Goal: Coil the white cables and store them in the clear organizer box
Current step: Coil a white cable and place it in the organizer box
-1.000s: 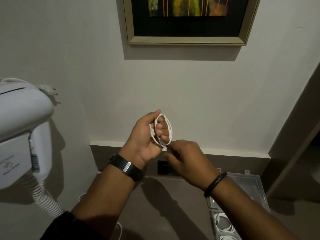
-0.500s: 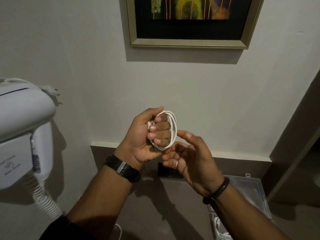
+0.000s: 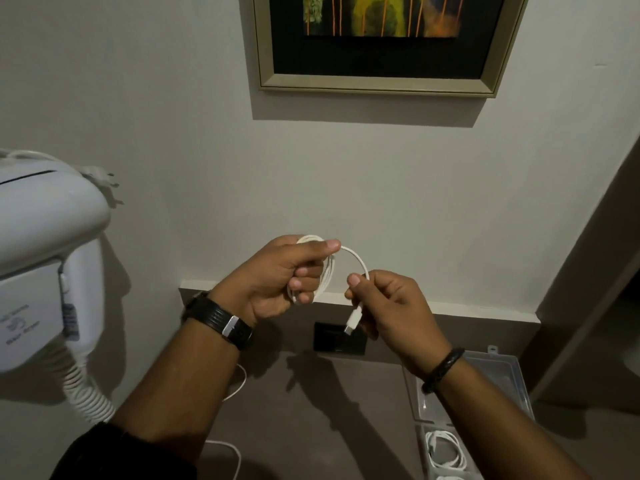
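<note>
A white cable (image 3: pixel 358 259) is held up in front of the wall. My left hand (image 3: pixel 277 277) grips its coiled loops, thumb pressed on top. My right hand (image 3: pixel 391 304) pinches the free end just above the white plug (image 3: pixel 353 320), which hangs down. A short arc of cable joins the two hands. The clear organizer box (image 3: pixel 509 382) lies open on the brown counter at the lower right, partly behind my right forearm. A coiled white cable (image 3: pixel 445 452) sits in one of its compartments. Another loose white cable (image 3: pixel 232 455) lies on the counter under my left arm.
A white wall-mounted hair dryer (image 3: pixel 45 258) with a spiral cord juts out at the left. A framed picture (image 3: pixel 377 43) hangs on the wall above. A black socket plate (image 3: pixel 332 341) sits on the brown backsplash. A dark wall edge rises at the right.
My right hand went from open below the coil to pinching the plug end and drew it out to the right. The left hand kept the coil and turned thumb-up.
</note>
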Motion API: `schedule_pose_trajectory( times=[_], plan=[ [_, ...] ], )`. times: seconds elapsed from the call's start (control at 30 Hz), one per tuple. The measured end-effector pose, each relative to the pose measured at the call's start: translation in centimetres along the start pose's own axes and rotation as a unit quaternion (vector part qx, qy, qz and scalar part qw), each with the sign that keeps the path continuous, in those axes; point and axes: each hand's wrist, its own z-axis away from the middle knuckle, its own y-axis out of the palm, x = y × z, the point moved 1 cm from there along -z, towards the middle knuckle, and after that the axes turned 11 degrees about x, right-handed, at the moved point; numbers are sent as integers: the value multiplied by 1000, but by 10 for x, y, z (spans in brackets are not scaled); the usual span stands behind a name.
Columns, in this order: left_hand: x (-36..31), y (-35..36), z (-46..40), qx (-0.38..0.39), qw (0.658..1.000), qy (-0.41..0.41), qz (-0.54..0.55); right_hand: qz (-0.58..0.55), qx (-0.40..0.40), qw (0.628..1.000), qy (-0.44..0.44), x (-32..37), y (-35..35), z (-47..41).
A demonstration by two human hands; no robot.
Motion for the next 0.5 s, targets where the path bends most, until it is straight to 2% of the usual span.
schedule_pose_trajectory(
  times=[0.1, 0.2, 0.37, 0.43, 0.5],
  plan=[
    [4, 0, 2, 92, 994, -45, 35, -29, 60, 998, 5, 4, -5, -3],
    [10, 4, -2, 106, 993, -53, 29, -12, 101, 995, -2, 4, -3, -7],
    [20, 1, -7, -37, 992, 11, -118, 66, 73, 995, 3, 0, -10, -9],
    [24, 1, -8, -85, 971, 39, -222, 96, 80, 992, 10, -1, -15, -8],
    [25, 3, -7, -117, 940, 56, -315, 78, 99, 992, 27, -3, -22, -6]
  ],
)
